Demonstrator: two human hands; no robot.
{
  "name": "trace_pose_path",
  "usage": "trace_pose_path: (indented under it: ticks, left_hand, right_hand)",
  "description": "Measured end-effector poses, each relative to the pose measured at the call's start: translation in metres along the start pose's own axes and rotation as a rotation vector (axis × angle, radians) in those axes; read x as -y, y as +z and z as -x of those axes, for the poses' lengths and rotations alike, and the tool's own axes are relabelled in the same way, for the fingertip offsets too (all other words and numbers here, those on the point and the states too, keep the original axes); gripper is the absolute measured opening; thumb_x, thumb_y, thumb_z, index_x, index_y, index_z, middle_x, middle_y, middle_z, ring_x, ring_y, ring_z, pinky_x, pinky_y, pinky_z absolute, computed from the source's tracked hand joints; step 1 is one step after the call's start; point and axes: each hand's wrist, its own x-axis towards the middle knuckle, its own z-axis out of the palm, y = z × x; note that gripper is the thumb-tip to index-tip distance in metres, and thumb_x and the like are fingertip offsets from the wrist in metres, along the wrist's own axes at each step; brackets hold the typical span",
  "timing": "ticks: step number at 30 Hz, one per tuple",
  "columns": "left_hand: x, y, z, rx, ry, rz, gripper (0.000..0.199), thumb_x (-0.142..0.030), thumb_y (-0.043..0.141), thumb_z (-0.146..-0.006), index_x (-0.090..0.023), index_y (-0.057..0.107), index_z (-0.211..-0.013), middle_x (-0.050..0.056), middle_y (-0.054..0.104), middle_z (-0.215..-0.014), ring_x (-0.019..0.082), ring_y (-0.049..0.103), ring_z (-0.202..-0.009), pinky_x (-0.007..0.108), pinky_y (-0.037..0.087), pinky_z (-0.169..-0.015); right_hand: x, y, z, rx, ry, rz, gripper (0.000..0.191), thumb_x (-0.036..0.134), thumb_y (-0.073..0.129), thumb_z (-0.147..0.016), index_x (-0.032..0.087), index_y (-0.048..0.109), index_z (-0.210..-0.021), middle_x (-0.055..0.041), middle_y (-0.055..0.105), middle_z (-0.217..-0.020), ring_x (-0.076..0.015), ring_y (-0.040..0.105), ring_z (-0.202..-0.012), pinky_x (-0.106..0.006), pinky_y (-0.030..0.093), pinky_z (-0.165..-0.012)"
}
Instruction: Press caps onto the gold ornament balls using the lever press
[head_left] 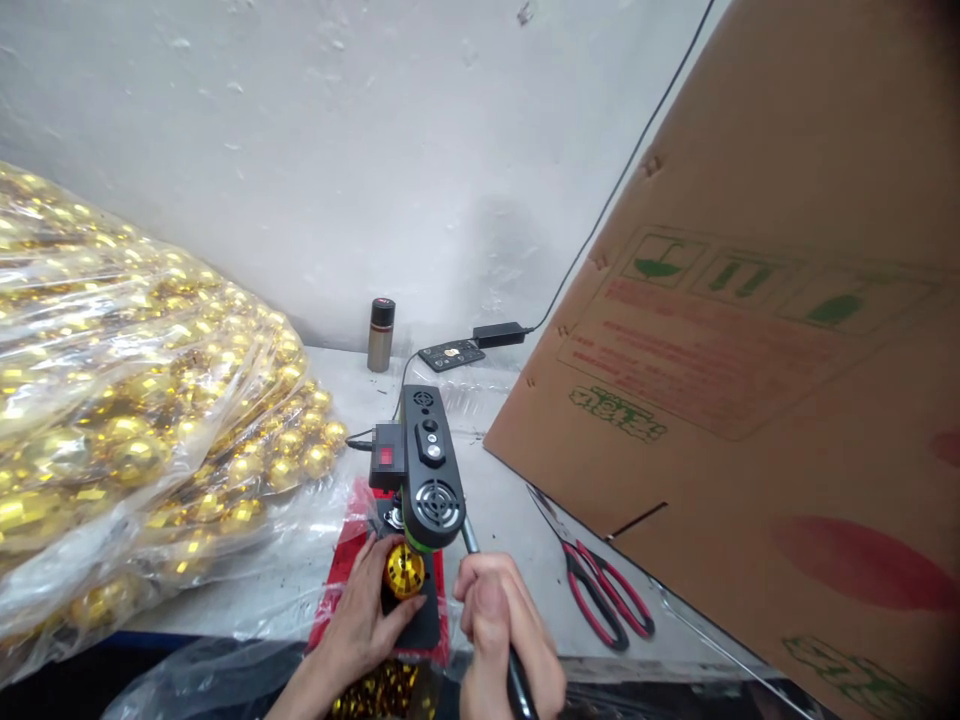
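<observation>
My left hand (367,605) has its fingers and thumb around a shiny gold ball (405,572) with a mirrored surface. The ball sits over the dark base plate (420,630) of a small black press-like machine (433,460), under its round-grilled head. A red sheet (337,580) lies beneath the base. My right hand (504,635) is wrapped around the black grip of the machine's metal lever (470,530), to the right of the ball. The ball's underside is hidden.
A large clear plastic bag of gold balls (187,430) fills the left. Red-handled scissors (607,595) lie at right, beside a big cardboard box (750,350). A small bottle (381,335), a dark card-like item (451,354) and a power adapter (500,333) are near the wall.
</observation>
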Motion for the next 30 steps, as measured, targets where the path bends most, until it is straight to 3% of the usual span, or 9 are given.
trace_pose_path:
  ticks: [10,17,23,30]
  left_hand:
    - [-0.006,-0.002,0.0,0.037,-0.031,-0.003,0.059,-0.046,0.072,-0.094,-0.019,0.062,-0.145,0.023,0.068,-0.148,0.045,0.061,-0.141,0.068,0.049,-0.119]
    - [0.005,0.005,0.002,-0.011,-0.007,-0.021,0.063,-0.051,0.075,-0.091,-0.019,0.063,-0.145,0.023,0.071,-0.144,0.046,0.063,-0.139,0.069,0.051,-0.117]
    - [0.003,0.006,0.001,-0.03,0.007,-0.03,0.063,-0.05,0.076,-0.091,-0.019,0.064,-0.144,0.023,0.071,-0.143,0.045,0.065,-0.138,0.068,0.053,-0.116]
    - [0.006,0.008,0.002,-0.025,0.003,-0.031,0.065,-0.052,0.075,-0.091,-0.018,0.063,-0.145,0.024,0.069,-0.147,0.045,0.064,-0.14,0.067,0.052,-0.118]
  right_hand:
    - [-0.047,-0.003,0.03,-0.045,-0.094,0.061,0.047,0.034,0.039,-0.116,0.023,0.051,-0.072,0.0032,0.058,-0.076,-0.0122,0.053,-0.068,-0.03,0.036,-0.069]
    - [-0.057,0.0,0.027,-0.091,-0.17,0.062,0.047,0.031,0.037,-0.116,0.022,0.047,-0.07,0.0054,0.055,-0.074,-0.0101,0.052,-0.068,-0.028,0.046,-0.081]
    - [-0.077,-0.002,0.019,-0.087,-0.423,0.084,0.044,0.026,0.04,-0.113,0.024,0.045,-0.07,0.0061,0.051,-0.067,-0.0097,0.048,-0.058,-0.027,0.05,-0.077]
    - [-0.084,-0.001,0.018,-0.098,-0.445,0.084,0.043,0.025,0.04,-0.112,0.024,0.046,-0.07,0.0062,0.051,-0.065,-0.0098,0.048,-0.057,-0.028,0.052,-0.077]
